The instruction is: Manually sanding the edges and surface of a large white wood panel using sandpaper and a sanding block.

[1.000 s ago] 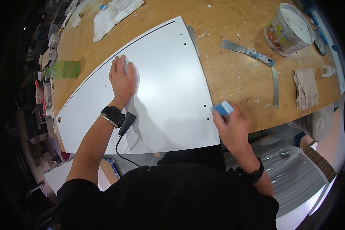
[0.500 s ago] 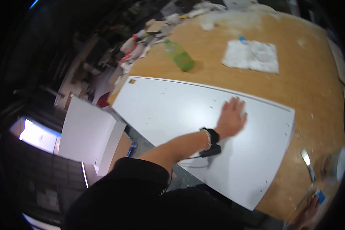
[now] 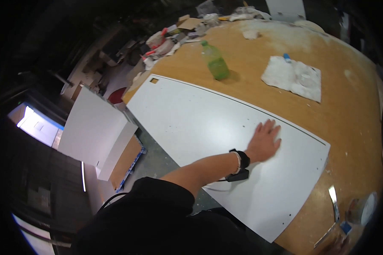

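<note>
A large white panel (image 3: 191, 114) lies flat on the wooden table, with a groove along its far edge, small holes and a square cut-out at its far left corner. My left hand (image 3: 264, 142) rests palm down on the panel's right half, fingers spread, holding nothing. At the lower right my right hand (image 3: 339, 246) is dim and partly cut off, so its fingers are hard to make out. Close to it are a small blue object (image 3: 346, 228) and a thin stick-like tool (image 3: 324, 236). A putty knife (image 3: 334, 204) lies just beyond them, beside a round tub (image 3: 362, 208).
Beyond the panel stands a green bottle (image 3: 215, 61). White cloths (image 3: 292, 76) lie on the table (image 3: 349, 127) with a small blue item on them. Clutter (image 3: 161, 42) lines the far left edge. Left of me, a white board (image 3: 93, 127) leans beside a blue-edged piece.
The view has shifted, moving the whole scene in the picture. My left hand stays flat on the panel. My right hand has drawn back slightly from the small blue object.
</note>
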The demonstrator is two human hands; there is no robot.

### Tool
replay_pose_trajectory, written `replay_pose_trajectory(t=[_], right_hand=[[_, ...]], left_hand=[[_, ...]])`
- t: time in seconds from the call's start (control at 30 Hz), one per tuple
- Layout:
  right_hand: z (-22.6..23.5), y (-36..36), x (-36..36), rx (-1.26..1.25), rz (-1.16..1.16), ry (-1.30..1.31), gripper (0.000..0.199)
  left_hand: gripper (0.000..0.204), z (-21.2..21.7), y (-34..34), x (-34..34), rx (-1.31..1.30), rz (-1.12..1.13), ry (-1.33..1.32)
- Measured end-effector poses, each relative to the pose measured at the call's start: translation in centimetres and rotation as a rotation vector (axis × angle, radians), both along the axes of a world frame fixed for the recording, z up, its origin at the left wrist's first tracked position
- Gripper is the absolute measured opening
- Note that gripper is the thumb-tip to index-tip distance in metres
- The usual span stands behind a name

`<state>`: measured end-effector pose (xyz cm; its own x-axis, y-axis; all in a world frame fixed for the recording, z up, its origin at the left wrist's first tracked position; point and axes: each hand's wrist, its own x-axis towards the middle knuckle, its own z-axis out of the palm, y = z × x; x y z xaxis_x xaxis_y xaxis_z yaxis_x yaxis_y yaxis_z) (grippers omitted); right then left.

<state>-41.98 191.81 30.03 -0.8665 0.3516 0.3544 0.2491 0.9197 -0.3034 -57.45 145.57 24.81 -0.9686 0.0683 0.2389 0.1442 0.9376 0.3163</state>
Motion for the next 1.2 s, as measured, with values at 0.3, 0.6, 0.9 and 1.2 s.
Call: replay_pose_trajectory(t=[0.3,0.6,0.9,1.2], right_hand=[[-7.2,4.4,4.3,0.239,-0.118,-0.181,0.045],[-1.9,-10.9,8.4,-0.786,-0.084,0.109,0.038],[-4.9,-21.4,-5.8,-0.582,0.375,0.053,0.038],[-4.2,-20.5,-8.7,-0.585,0.424,0.051,0.029]], left_hand=[[0.047,0.4,-1.0,-0.6,-0.115,-0.027,-0.014],[0.05,0.8,-0.3,-0.1,-0.117,-0.025,-0.092],[0.049,0.3,-0.7,-0.1,-0.139,-0.047,-0.07],[0.048,0.1,-0.7,-0.7,-0.132,-0.036,-0.089]])
